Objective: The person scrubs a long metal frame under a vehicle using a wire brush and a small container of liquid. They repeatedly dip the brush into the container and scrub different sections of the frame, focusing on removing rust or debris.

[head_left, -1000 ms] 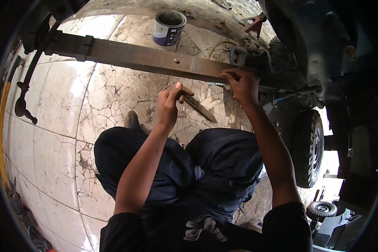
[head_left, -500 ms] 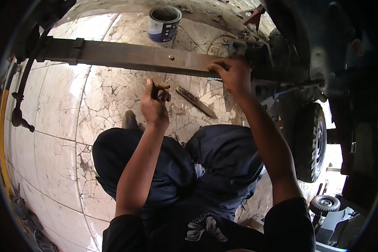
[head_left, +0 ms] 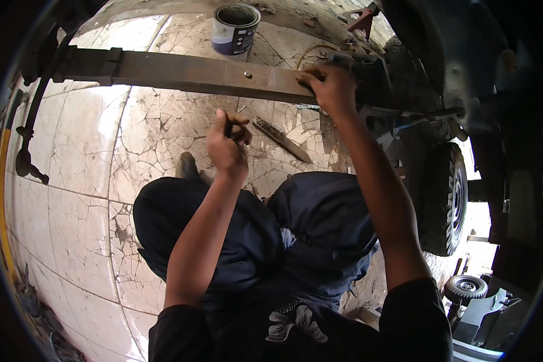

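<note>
A rusty leaf spring (head_left: pixel 187 72) crosses in front of me, with a shiny bolt head (head_left: pixel 247 75) on its upper face. Over the right part of the spring is my right hand (head_left: pixel 335 90), its fingers bent together close against the metal; whatever they pinch is hidden. My left hand (head_left: pixel 228 148) hovers apart from the spring on my side, fingers curled and thumb pointing up. Anything small inside that curl cannot be made out. Just right of it, a wire brush (head_left: pixel 280 140) with a pointed handle lies on the cracked tile floor.
Beyond the spring stands an open paint can (head_left: pixel 235 39). A tyre (head_left: pixel 451 199) and dark vehicle parts fill the right side. At the left hangs a rod with a jointed end (head_left: pixel 25 163); a yellow bar (head_left: pixel 3 193) runs along the edge. A red stand (head_left: pixel 363 24) is far right.
The view has shifted a little, so the spring sits higher in the picture. My left hand has moved slightly right; my right hand stays by the spring, its fingers slightly shifted.
</note>
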A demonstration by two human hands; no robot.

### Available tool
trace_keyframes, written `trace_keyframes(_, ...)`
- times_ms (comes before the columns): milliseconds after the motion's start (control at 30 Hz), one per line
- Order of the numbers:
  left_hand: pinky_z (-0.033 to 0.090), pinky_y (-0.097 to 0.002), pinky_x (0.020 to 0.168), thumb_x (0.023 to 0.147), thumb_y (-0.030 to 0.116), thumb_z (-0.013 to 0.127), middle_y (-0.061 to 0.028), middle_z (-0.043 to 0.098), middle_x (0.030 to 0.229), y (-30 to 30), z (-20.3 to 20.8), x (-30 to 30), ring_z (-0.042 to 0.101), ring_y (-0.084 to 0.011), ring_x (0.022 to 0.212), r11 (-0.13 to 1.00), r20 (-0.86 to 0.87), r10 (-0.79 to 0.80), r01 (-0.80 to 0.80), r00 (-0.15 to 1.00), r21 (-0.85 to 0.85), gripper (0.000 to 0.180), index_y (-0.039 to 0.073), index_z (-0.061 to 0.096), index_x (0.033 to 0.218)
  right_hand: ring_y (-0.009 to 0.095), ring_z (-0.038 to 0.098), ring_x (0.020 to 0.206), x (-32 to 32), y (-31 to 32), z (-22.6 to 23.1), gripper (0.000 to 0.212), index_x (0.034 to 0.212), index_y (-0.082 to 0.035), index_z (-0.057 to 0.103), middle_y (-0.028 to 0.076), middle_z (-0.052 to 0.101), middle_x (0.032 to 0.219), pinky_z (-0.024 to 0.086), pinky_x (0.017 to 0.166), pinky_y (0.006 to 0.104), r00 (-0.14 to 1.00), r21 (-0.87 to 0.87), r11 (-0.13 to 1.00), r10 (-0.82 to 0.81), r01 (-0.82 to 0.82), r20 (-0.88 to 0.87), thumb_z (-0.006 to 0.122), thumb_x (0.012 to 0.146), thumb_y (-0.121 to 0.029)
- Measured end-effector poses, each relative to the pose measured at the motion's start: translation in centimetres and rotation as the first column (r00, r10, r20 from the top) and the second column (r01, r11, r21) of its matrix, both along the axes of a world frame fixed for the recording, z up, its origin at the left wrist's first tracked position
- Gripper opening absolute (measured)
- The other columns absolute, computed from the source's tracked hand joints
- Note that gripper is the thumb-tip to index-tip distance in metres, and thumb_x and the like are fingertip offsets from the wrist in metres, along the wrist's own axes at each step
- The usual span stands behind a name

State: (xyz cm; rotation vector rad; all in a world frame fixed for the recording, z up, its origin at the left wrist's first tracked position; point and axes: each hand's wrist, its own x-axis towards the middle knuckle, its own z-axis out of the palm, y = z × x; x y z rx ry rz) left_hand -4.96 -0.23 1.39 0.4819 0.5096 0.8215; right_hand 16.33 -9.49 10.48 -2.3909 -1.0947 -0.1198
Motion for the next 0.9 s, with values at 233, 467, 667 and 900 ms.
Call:
trace_keyframes(233, 0.035, -0.0284, 0.055, 0.111, 0.038, 0.048, -0.0016, 0.048, 0.063, -0.6, 0.8, 0.5, 0.040, -0.0109, 0.054, 0.940, -0.057, 0.015, 0.005, 0.998, 0.341, 0.052, -0.002, 0.064, 0.081, 0.024, 0.072, 0.078, -1.2, -1.5, -0.4, 0.020, 0.096, -0.016, 0.084, 0.008, 0.077, 0.090, 0.055, 0.074, 0.0379, 0.980, -0.003, 0.998, 0.055, -0.055, 0.189, 0.083, 0.086, -0.033)
trace_keyframes(467, 0.035, -0.0271, 0.055, 0.111, 0.036, 0.049, 0.0017, 0.040, 0.062, -1.1, 0.4, 1.0, 0.037, -0.0092, 0.054, 0.954, -0.050, -0.024, 0.038, 0.998, 0.299, 0.047, 0.002, 0.062, 0.081, 0.024, 0.074, 0.083, -0.5, 1.0, 0.6, 0.019, 0.097, -0.014, 0.084, 0.010, 0.079, 0.095, 0.055, 0.078, 0.0373, 0.997, 0.017, 1.000, -0.014, 0.013, 0.081, 0.082, 0.088, -0.030)
trace_keyframes(667, 0.027, -0.0246, 0.054, 0.113, 0.036, 0.047, 0.0061, 0.045, 0.065, -0.1, 0.3, 0.7, 0.035, -0.0051, 0.057, 0.949, -0.023, -0.057, 0.061, 0.998, 0.310, 0.053, -0.005, 0.072, 0.089, 0.027, 0.071, 0.089, -2.3, -0.3, -0.7, 0.019, 0.094, -0.014, 0.084, 0.009, 0.076, 0.089, 0.053, 0.081, 0.0385, 0.998, 0.126, 0.992, 0.020, -0.028, 0.065, 0.085, 0.083, -0.031)
trace_keyframes(900, 0.046, -0.0301, 0.065, 0.102, 0.018, 0.065, -0.0049, 0.060, 0.068, -0.4, 1.5, 0.6, 0.056, -0.0164, 0.066, 0.495, -0.190, 0.236, 0.050, 0.953, 0.867, 0.020, 0.002, 0.075, 0.100, 0.030, 0.071, 0.077, 0.4, 1.1, -1.2, 0.019, 0.092, -0.014, 0.083, 0.012, 0.076, 0.085, 0.053, 0.078, 0.0415, 0.999, 0.148, 0.989, 0.012, -0.018, 0.046, 0.083, 0.084, -0.032)
